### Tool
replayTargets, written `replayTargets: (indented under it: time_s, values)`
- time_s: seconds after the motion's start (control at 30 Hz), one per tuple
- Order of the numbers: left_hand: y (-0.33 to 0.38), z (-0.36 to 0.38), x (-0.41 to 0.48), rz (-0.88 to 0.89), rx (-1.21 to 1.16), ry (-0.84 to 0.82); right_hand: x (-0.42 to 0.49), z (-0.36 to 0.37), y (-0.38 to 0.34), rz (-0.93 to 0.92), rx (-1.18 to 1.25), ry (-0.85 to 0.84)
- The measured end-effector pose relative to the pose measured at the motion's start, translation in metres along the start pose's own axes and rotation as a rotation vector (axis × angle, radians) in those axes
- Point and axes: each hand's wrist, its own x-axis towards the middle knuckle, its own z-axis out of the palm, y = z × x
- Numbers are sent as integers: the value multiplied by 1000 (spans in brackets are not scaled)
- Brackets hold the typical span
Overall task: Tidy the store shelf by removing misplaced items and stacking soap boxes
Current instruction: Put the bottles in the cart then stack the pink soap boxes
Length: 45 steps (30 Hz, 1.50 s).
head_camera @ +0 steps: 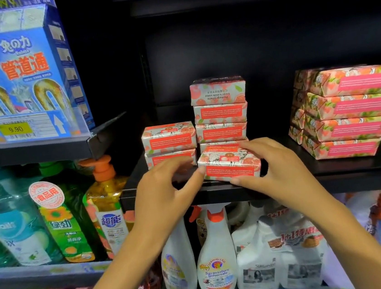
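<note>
At the front edge of the shelf (331, 183), your right hand (280, 167) is gripping the soap box (229, 163) by its right end, while your left hand (164, 190), fingers curled, is pressing its left end.

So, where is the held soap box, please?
The soap box sits centre of the head view at the front of the shelf, between left hand and right hand, before the tall stack.
</note>
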Motion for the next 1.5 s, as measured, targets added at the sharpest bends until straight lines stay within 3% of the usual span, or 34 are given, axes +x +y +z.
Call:
replayTargets:
  time_s: [0.2, 0.37, 0.53, 0.67, 0.93, 1.03, 1.13, 1.2, 1.3, 1.37, 1.5]
  values:
    - [14, -2, 9, -102, 31, -148, -7, 4, -5, -242, 19, 250]
    - [22, -4, 17, -207, -276, -288, -6, 2, -14, -392, 10, 360]
    - [27, -5, 17, -225, -485, -187, -7, -6, -21, -266, 123, 258]
    - [28, -6, 16, -79, -419, -63, -11, -24, -32, -71, 508, 97]
    - [37, -7, 18, -76, -552, -183, -13, -21, -23, -394, 91, 421]
    - [41, -10, 18, -75, -558, -212, -13, -14, -22, -492, 53, 461]
    - [41, -12, 18, -47, -529, -203, -13, -12, -21, -486, 47, 404]
    - [39, -15, 18, 4, -525, -192, -12, -16, -23, -378, 98, 298]
    - [39, -18, 16, 94, -493, -188, -12, -28, -29, -150, 305, 81]
    - [37, -19, 16, 136, -481, -191, -12, -33, -29, -101, 484, -30]
    - [30, -14, 15, 188, -397, -173, -9, -33, -30, -12, 630, -2]
